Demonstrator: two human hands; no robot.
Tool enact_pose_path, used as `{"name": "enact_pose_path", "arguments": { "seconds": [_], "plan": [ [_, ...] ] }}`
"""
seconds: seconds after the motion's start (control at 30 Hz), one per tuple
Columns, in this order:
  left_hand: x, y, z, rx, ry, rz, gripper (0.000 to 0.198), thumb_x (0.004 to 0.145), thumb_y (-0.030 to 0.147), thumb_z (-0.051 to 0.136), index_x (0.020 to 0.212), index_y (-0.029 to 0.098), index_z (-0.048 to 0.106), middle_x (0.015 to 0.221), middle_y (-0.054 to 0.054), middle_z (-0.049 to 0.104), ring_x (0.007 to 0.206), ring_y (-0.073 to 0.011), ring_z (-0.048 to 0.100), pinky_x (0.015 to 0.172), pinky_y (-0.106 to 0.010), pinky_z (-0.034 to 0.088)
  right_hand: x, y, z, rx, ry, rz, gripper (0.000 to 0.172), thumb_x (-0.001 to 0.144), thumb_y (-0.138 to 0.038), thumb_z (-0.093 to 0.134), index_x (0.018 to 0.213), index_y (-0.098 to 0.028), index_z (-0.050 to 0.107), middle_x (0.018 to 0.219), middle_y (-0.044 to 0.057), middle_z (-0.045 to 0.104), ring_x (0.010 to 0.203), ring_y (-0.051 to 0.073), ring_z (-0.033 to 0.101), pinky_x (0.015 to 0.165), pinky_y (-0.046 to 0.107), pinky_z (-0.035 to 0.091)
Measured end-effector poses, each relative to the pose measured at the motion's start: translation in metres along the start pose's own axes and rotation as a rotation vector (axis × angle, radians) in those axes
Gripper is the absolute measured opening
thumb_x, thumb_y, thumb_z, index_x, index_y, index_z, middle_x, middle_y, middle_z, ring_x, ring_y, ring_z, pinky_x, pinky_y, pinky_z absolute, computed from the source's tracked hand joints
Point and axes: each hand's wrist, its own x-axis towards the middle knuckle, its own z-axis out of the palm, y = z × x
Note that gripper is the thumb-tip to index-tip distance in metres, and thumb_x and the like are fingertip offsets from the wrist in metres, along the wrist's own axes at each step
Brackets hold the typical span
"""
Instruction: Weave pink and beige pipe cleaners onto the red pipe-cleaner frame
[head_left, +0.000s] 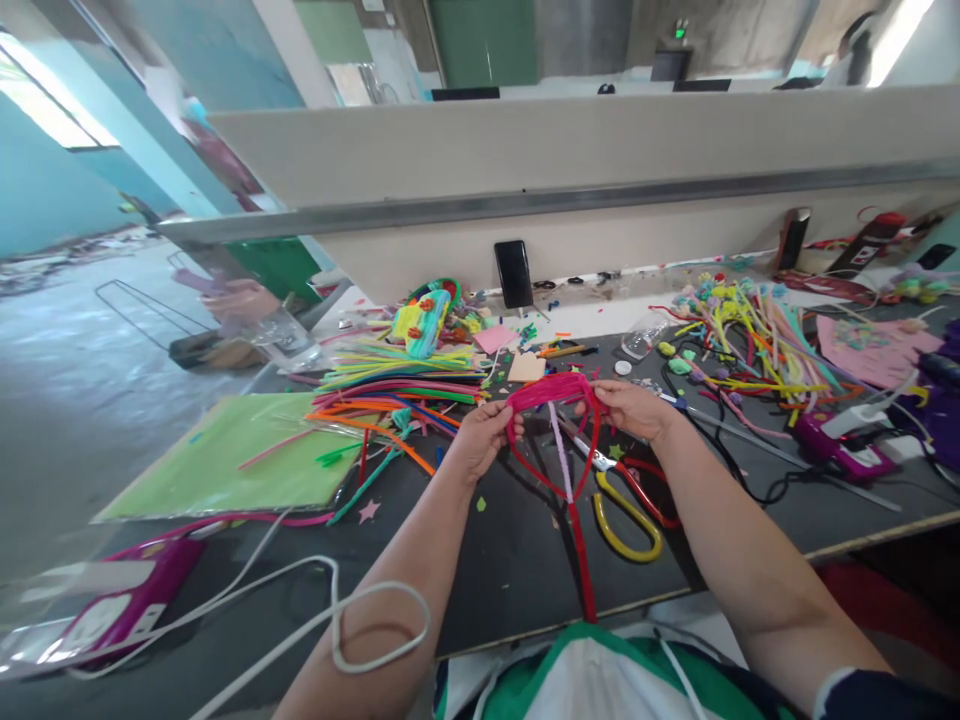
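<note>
Both hands busy at the near edge of the worktop (487, 575), midway along what I can see. Workpiece is a pink band of fuzzy stems (551, 388), held up between the hands. Left hand (487, 437): grip pinches the band's left end, thumb against fingers. Right hand (626, 407): same pinch, right end. Red stems run from both ends of the band and meet below in a V, with a lilac stem (559, 450) down the middle; a thicker red stem (581, 560) carries on to the near edge.

Scissors (630, 525) lie just beside it, right side, handles toward the near edge (one yellow, one red). Nearest to the left hand: a big multicolour stem bundle (405, 378), toward the far edge. Green sheet (247, 455) sits at the left edge, magenta power strip (139, 600) at the near left corner. Phone (513, 273) leans on the partition (637, 240) at the far edge; second stem pile (757, 335) is far right.
</note>
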Motion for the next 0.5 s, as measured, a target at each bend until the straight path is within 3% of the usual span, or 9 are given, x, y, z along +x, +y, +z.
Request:
{"name": "enact_pose_path", "arguments": {
  "seconds": [0.27,0.5],
  "plan": [
    [0.000,0.001,0.002,-0.010,0.009,0.044,0.034,0.068,0.032,0.076,0.092,0.012,0.062,0.073,-0.003,0.066,0.060,-0.0107,0.062,0.058,-0.023,0.052,0.005,0.006,0.000,-0.004,0.071,0.039,0.024,0.072,-0.034,0.073,0.088,-0.016,0.067,0.073,0.003,0.065,0.064,0.012,0.059,0.070,0.031,0.054],
    [-0.002,0.001,0.007,-0.007,0.063,0.050,0.038,0.065,0.033,0.078,0.092,0.011,0.062,0.071,-0.003,0.065,0.058,-0.0105,0.061,0.058,-0.024,0.053,0.012,0.013,0.009,-0.104,0.181,-0.041,0.027,0.074,-0.040,0.068,0.082,-0.014,0.063,0.060,-0.004,0.054,0.044,0.005,0.040,0.045,0.019,0.039]
  ]
}}
